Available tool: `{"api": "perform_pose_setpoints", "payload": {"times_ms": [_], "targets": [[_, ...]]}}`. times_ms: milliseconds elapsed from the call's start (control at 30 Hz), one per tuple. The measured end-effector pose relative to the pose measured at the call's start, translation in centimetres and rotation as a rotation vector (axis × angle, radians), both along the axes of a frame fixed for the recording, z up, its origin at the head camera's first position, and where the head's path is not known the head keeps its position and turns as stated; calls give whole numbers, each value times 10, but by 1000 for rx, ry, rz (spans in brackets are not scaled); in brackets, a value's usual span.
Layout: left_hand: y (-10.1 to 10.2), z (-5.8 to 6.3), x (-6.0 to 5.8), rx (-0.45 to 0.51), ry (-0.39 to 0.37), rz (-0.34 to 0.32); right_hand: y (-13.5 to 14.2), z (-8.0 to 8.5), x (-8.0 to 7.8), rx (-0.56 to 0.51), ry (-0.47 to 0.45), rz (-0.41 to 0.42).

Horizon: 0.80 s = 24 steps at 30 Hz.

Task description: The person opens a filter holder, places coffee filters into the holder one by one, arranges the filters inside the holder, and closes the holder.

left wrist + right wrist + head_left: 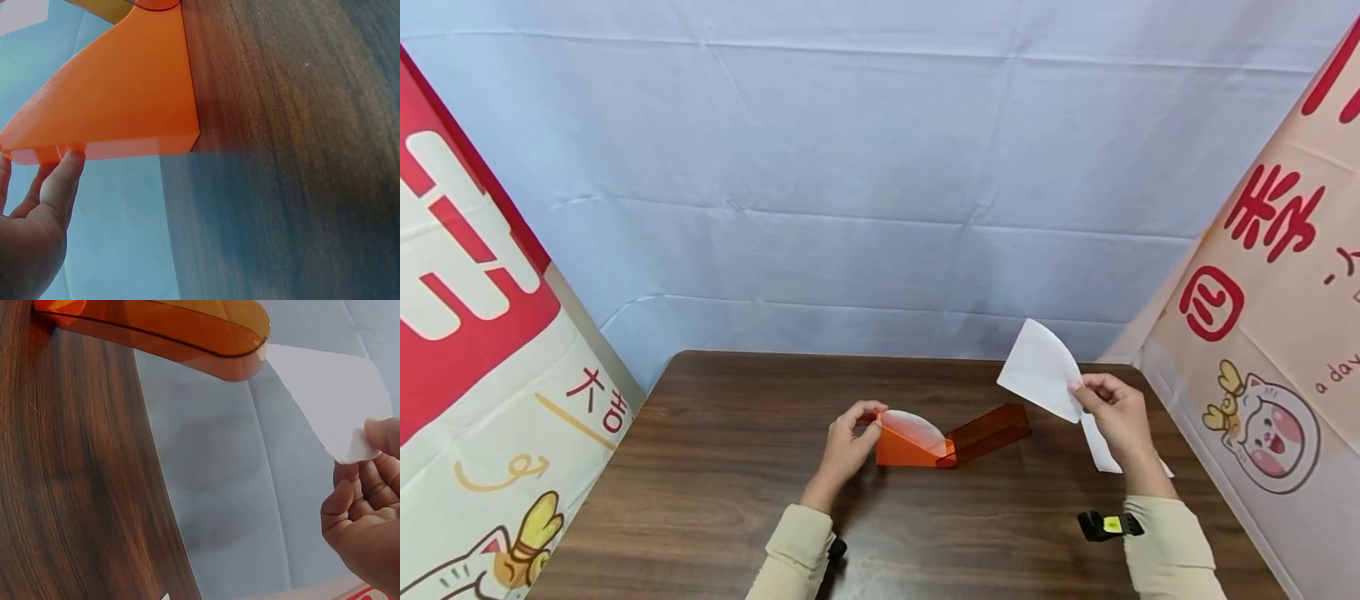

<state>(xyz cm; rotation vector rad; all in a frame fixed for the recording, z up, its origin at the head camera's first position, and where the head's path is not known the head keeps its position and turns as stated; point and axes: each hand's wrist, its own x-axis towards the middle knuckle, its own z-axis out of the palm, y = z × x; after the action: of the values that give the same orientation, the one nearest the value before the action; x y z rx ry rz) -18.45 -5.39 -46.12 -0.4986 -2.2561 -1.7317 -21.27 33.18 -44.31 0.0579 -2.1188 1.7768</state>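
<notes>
An orange plastic case (pixel 910 450) with a sloping side stands on the table, and its see-through amber lid (pixel 992 435) is swung out to the right. White paper with a rounded edge (pixel 917 429) shows inside the case. My left hand (pixel 848 446) holds the case at its tall left end; in the left wrist view the fingertips (pixel 76 155) touch that end wall. Above the table at the right, my right hand (pixel 1116 412) pinches a white sheet of paper (pixel 1041 367) between thumb and fingers. The sheet has a curved edge and hangs beyond the lid.
More white paper (pixel 1099 446) lies on the table under the right hand, partly hidden by it. The brown wooden table (pixel 722 483) ends at a pale blue cloth backdrop (pixel 850 167). Printed cloths (pixel 1270 317) hang at both sides.
</notes>
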Motion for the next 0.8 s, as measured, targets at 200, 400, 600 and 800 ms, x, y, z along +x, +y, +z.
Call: {"api": "perform_pose_setpoints", "payload": {"times_ms": [200,400,600,800], "targets": [[0,1,0,-1,-7,-4,10,-35,-24,-43,40,9],[0,0,0,-7,21,-5,10,-43,-33,-25,28,74],[-1,-3,0,-16,45,-1,-32,19,3,60,-28,65],[-1,-18,-8,6,50,4,-44,28,5,97,-80,121]]}}
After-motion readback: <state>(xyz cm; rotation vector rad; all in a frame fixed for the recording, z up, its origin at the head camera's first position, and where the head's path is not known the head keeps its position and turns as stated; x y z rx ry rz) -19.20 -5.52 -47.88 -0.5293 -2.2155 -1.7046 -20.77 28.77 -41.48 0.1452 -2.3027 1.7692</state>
